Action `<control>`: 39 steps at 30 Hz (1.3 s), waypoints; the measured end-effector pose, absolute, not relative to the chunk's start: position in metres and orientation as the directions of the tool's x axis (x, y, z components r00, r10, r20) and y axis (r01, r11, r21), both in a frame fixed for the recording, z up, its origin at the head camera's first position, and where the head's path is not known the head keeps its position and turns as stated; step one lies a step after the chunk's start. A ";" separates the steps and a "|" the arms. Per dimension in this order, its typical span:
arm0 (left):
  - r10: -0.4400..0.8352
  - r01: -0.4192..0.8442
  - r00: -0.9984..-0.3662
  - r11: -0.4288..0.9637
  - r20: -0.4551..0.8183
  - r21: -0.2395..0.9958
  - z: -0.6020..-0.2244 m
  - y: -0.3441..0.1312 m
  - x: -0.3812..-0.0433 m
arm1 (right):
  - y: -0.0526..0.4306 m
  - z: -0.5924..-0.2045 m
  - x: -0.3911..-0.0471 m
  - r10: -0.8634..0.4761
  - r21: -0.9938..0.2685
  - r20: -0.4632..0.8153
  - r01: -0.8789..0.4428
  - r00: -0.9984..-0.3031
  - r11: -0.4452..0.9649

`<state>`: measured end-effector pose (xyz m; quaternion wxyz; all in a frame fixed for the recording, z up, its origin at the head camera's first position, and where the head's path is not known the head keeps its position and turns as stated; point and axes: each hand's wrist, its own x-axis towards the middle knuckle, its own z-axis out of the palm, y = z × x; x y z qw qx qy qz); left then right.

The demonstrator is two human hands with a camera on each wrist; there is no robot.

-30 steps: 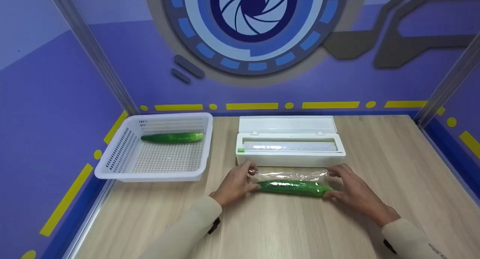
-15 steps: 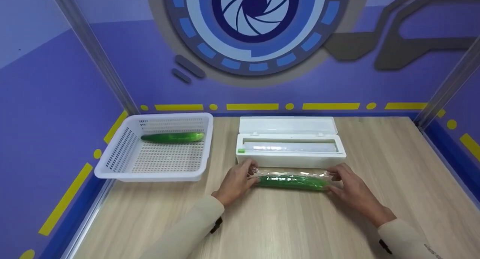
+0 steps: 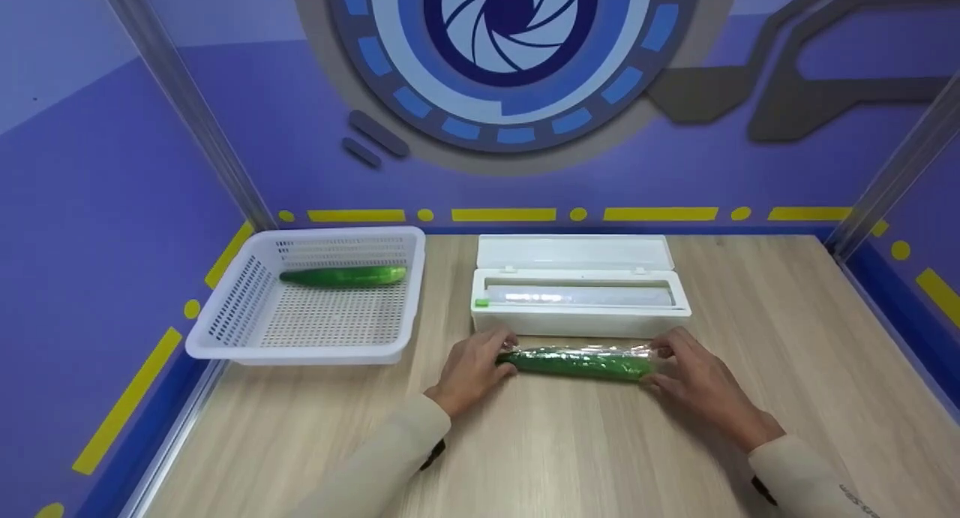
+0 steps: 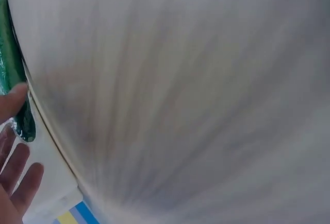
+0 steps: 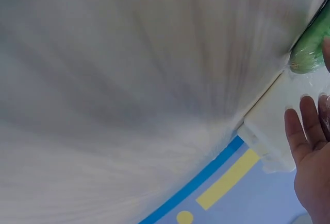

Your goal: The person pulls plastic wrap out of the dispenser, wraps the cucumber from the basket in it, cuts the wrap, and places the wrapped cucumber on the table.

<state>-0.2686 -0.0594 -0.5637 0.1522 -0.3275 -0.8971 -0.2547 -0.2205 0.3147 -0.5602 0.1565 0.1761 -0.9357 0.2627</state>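
With the left hand and right hand pinching clear film at its ends, the cucumber lies on the bench near the white box; expect it light, stiff and slippery, and hold both ends gently, as film may tear.

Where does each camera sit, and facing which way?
Head: worn on the head, facing forward and down at the table; left hand, right hand, sleeves show.
Left wrist: worn there, facing table and film-covered cucumber; left hand partly shows.
Right wrist: worn there, facing the same; right hand partly shows.
Both wrist views share the cucumber.
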 end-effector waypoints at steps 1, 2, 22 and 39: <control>0.505 0.659 -0.747 0.648 0.433 0.381 -0.564 -0.059 -0.268 | 0.314 -0.561 -0.221 -0.244 -0.445 0.379 -0.407 -0.893 0.798; 0.496 0.650 -0.757 0.639 0.426 0.411 -0.564 -0.059 -0.268 | 0.314 -0.561 -0.221 -0.241 -0.457 0.371 -0.402 -0.897 0.793; 0.432 0.581 -0.814 0.586 0.388 0.565 -0.560 -0.062 -0.264 | 0.309 -0.553 -0.217 -0.189 -0.535 0.295 -0.326 -0.937 0.780; 0.423 0.641 -0.759 0.619 0.495 0.454 -0.566 -0.062 -0.261 | 0.314 -0.559 -0.217 -0.292 -0.350 0.568 -0.547 -0.770 0.760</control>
